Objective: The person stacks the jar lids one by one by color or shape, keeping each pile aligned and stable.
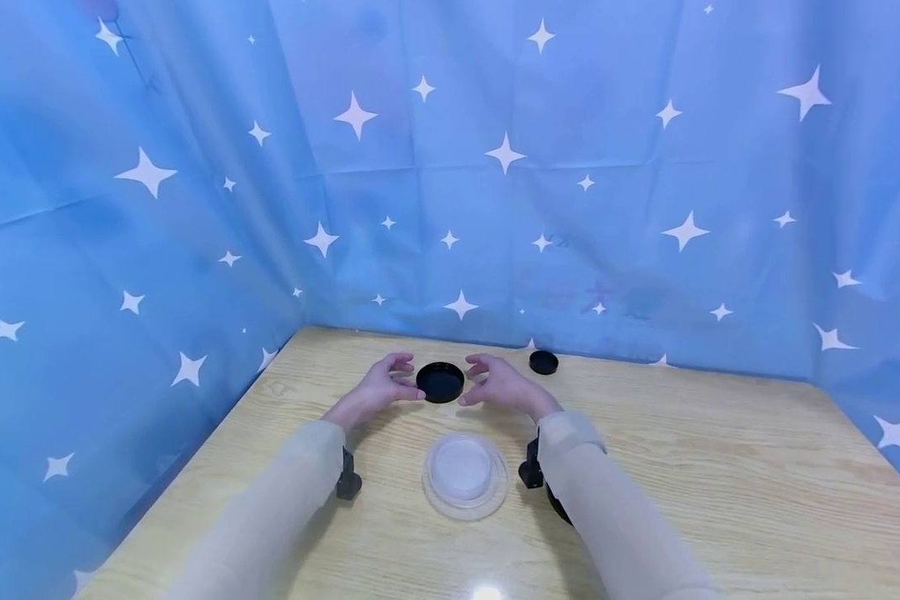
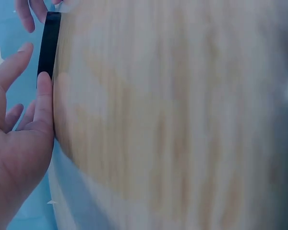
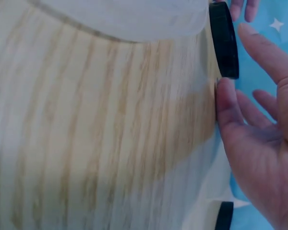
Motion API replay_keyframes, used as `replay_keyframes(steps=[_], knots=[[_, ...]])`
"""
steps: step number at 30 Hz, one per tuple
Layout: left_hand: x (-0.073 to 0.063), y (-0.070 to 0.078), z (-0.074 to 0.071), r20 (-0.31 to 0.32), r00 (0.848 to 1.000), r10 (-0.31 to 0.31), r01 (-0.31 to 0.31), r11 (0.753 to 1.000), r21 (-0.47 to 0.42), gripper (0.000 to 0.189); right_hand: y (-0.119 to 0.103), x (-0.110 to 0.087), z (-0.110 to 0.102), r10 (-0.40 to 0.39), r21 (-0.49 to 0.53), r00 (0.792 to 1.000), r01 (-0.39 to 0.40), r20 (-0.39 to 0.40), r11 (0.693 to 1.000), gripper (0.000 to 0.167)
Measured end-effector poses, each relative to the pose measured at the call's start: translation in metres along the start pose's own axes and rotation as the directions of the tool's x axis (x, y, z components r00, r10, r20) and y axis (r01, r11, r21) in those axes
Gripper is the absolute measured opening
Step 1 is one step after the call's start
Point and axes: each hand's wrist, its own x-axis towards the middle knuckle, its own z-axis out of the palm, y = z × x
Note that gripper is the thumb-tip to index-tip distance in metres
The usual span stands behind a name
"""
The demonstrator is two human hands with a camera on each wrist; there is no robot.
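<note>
A shallow round black lid (image 1: 440, 382), hollow side up, lies on the wooden table between the two hands. My left hand (image 1: 386, 382) is at its left side, fingers spread and thumb tip right at the rim. On the other side my right hand (image 1: 504, 387) curves loosely, its fingertips a little off the rim. In the left wrist view the lid (image 2: 49, 43) appears edge-on beyond the left hand's (image 2: 19, 143) fingertip. Seen from the right wrist, the lid (image 3: 224, 40) stands just past the right hand's (image 3: 264, 120) fingertip. Neither hand grips anything.
Nearer the body sits a translucent round plastic piece (image 1: 462, 475) with a wide rim. A smaller black lid (image 1: 543, 362) lies at the back right. Another black round thing (image 1: 559, 506) is mostly hidden under the right forearm. A blue star-patterned curtain (image 1: 495, 208) borders the table.
</note>
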Motion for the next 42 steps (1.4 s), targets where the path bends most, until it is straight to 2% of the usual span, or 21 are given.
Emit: replay_keyframes(steps=[4,13,20,24,30,35,42], knots=[[0.002,0.001,0.003,-0.025,1.0,-0.014,0.014,1.0,0.021,0.084,-0.001,0.002,0.001,0.017,0.013,1.0,-0.018,0.006,1.0,0.085],[0.007,0.006,0.007,-0.029,0.999,-0.034,0.037,0.994,0.098,0.085,0.005,0.008,0.004,0.022,0.014,1.0,-0.022,-0.004,1.0,0.084],[0.008,0.008,0.009,-0.019,0.999,-0.028,0.031,0.985,0.171,0.071,0.004,0.01,0.007,0.038,0.001,0.999,-0.038,-0.007,0.999,0.08],[0.01,0.007,0.013,0.005,0.999,-0.035,0.034,0.984,0.176,0.069,0.009,0.01,0.008,0.041,0.0,0.999,-0.041,-0.017,0.999,0.076],[0.011,0.008,0.017,-0.031,0.998,-0.045,0.05,0.981,0.187,0.065,0.008,0.009,0.01,0.038,0.027,0.999,-0.038,-0.009,0.999,0.074],[0.012,0.008,0.019,-0.016,0.999,-0.028,0.031,0.977,0.21,0.062,0.01,0.008,0.008,0.052,0.027,0.999,-0.052,-0.012,0.998,0.072],[0.01,0.009,0.014,0.003,0.999,-0.042,0.04,0.98,0.194,0.061,0.008,0.009,0.009,0.04,0.013,0.999,-0.04,-0.033,0.999,0.069]])
